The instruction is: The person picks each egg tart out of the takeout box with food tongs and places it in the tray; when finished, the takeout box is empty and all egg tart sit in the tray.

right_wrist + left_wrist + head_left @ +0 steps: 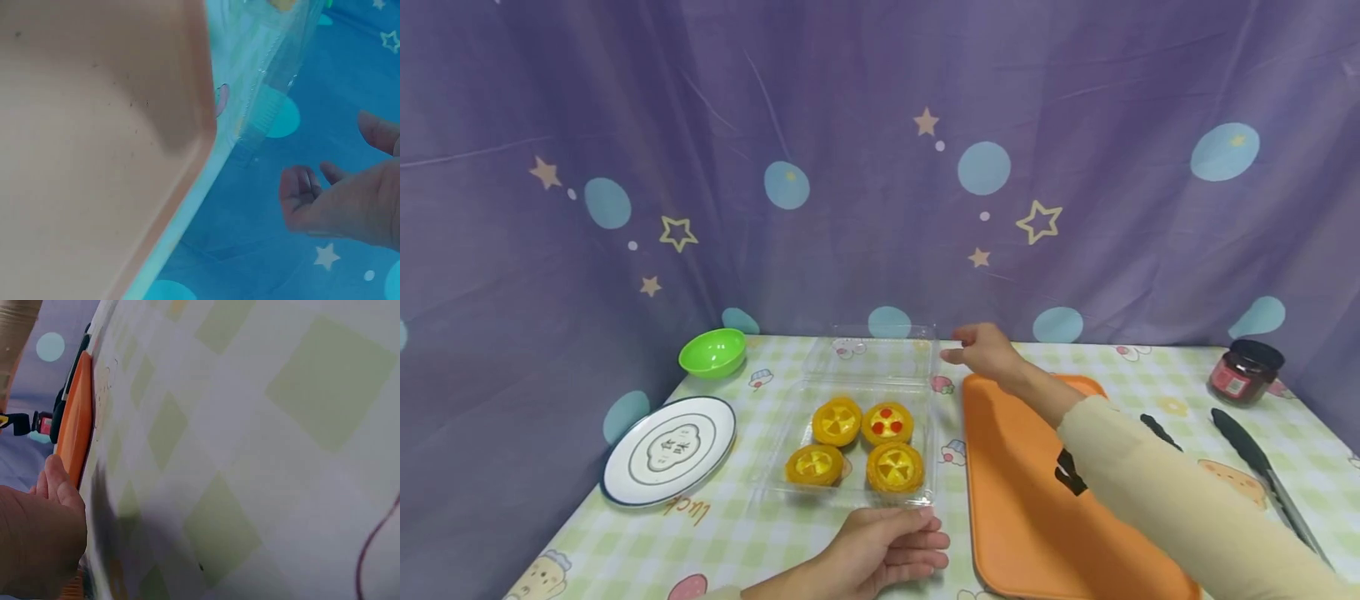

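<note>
A clear plastic container [842, 500] stands with its hinged lid [880, 362] raised at the back. Inside sit several yellow tarts [837, 422], one of them topped with red pieces [887, 425]. My left hand [880, 554] is at the container's front edge, palm turned sideways and fingers extended with nothing in them. In the left wrist view that hand [44, 531] is partly cut off. My right hand [992, 354] hovers just right of the lid, thumb apart from loosely bent fingers. In the right wrist view, a gap shows between this hand [344, 200] and the lid [269, 100].
An orange tray [1022, 500] lies right of the container, under my right sleeve [1180, 492], with a dark item [1070, 472] partly hidden. Farther right are a long black-and-grey utensil [1262, 471] and a dark-lidded jar [1246, 373]. A white plate [715, 433] and green bowl [713, 354] stand left.
</note>
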`<state>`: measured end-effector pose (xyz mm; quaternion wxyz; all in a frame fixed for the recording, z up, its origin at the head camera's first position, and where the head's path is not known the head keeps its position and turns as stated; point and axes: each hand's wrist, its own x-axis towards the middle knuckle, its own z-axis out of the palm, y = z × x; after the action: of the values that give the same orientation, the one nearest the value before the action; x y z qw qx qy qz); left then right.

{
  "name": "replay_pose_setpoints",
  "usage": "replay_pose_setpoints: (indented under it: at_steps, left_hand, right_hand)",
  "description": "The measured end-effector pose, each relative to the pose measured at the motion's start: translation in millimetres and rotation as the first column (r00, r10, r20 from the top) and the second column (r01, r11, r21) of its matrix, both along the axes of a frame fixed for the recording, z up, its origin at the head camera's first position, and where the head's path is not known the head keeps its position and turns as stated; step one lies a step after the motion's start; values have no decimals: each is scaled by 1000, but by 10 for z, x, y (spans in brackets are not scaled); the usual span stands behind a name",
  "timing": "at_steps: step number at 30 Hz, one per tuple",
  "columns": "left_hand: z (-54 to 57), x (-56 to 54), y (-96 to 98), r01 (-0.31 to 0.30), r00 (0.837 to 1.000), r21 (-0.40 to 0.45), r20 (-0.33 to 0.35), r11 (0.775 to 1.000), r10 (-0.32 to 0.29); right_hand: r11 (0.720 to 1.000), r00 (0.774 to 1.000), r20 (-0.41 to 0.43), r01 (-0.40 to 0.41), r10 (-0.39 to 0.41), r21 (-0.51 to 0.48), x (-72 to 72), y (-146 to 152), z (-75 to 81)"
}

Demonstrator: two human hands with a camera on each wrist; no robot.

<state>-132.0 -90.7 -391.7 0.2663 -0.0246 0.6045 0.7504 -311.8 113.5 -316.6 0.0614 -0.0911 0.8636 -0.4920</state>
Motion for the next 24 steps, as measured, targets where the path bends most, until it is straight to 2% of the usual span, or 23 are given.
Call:
replay_pose_setpoints:
  at_steps: [4, 8, 14, 19, 24]
  left_hand:
    - [57, 34, -33, 46, 999, -23, -14, 999, -46]
    - [156, 50, -111, 52, 998, -8, -42, 999, -52]
    - [357, 12, -281, 46, 996, 39, -84, 998, -43]
    - [503, -71, -465, -18, 993, 2, -116, 1000, 19]
    - [569, -158, -673, -123, 983, -9, -137, 992, 121]
  right_hand:
    - [998, 998, -57, -2, 6, 70, 157, 102, 43]
    - [993, 993, -114, 4, 9, 117, 312, 251, 42]
    - [992, 988, -155, 26, -7, 126, 547, 548, 36]
    - [987, 986, -168, 45, -18, 158, 717, 795, 30]
    - [981, 987, -156, 63, -34, 185, 842, 1023, -9]
